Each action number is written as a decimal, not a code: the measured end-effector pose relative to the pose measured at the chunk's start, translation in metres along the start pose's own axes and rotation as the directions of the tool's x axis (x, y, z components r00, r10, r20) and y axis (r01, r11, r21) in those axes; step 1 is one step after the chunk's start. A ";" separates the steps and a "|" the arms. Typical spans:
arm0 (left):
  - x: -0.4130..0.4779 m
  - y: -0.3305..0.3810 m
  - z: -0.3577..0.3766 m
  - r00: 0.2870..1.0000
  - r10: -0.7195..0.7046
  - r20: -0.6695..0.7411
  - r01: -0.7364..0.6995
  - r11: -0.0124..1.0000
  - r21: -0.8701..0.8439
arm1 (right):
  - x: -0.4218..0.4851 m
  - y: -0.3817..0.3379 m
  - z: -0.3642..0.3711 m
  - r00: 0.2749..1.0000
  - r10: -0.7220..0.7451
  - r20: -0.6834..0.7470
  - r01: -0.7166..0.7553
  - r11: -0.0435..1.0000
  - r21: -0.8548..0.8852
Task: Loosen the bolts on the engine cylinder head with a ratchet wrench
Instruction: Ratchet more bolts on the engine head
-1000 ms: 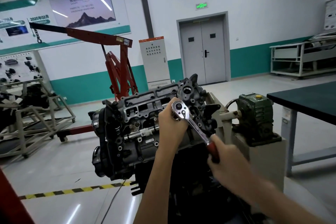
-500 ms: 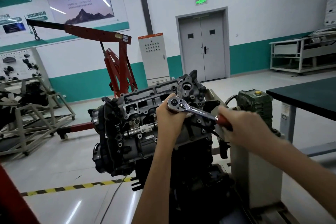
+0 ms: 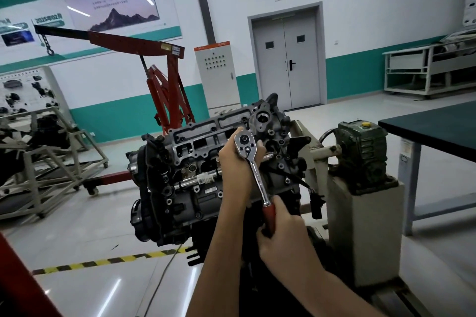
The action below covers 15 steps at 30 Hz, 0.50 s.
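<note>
Far left: a white frame stand (image 3: 51,162) sitting on the floor, with a red engine crane (image 3: 164,80) reaching up just beside it. Running along the near floor, a yellow and black stripe (image 3: 108,261).

In the middle: the engine cylinder head (image 3: 195,157) sitting tilted on its stand, bolt holes showing all over the top. Left hand (image 3: 235,165) pressing on the engine and wrapping closed around the round head of the ratchet wrench (image 3: 253,165). Shiny wrench bar slanting down and to the right, toward the near side. Right hand (image 3: 286,234) squeezing tight around the red handle at the low end. The bolt under the wrench head hiding behind the tool, so cannot tell how it sits.

Right: a green gearbox (image 3: 363,152) resting on a grey block (image 3: 365,229). Far right: a dark green table (image 3: 438,126). Far back: grey double doors (image 3: 286,59).
</note>
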<state>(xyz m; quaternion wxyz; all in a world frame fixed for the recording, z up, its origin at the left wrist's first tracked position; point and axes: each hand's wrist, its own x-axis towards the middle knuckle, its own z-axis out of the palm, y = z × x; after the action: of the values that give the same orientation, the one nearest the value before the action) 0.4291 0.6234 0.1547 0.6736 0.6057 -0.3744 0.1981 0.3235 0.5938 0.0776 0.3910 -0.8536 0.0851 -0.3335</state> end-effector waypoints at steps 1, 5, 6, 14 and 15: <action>0.002 0.000 -0.001 1.000 -0.025 0.012 0.025 1.000 0.002 | 0.003 0.005 -0.010 1.000 -0.022 0.013 0.023 0.998 -0.052; 0.004 -0.001 -0.004 0.998 -0.033 0.048 0.032 0.999 0.017 | 0.034 0.024 -0.072 0.979 -0.186 0.083 0.204 0.898 -0.389; 0.004 -0.001 -0.004 0.998 -0.027 0.057 0.026 1.000 0.009 | 0.046 0.026 -0.088 0.968 -0.242 0.073 0.246 0.838 -0.487; 0.000 -0.002 -0.005 0.997 0.053 0.048 -0.055 0.997 0.057 | 0.034 0.028 -0.071 0.987 -0.159 0.031 0.160 0.920 -0.359; 0.000 -0.003 -0.003 0.998 0.061 0.034 -0.064 0.995 0.080 | 0.022 0.025 -0.053 0.994 -0.107 -0.002 0.103 0.958 -0.266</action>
<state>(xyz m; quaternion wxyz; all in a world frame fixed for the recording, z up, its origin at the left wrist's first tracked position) 0.4317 0.6258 0.1530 0.6359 0.6236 -0.3955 0.2246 0.3096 0.5355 0.0955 0.2541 -0.8989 0.0869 -0.3461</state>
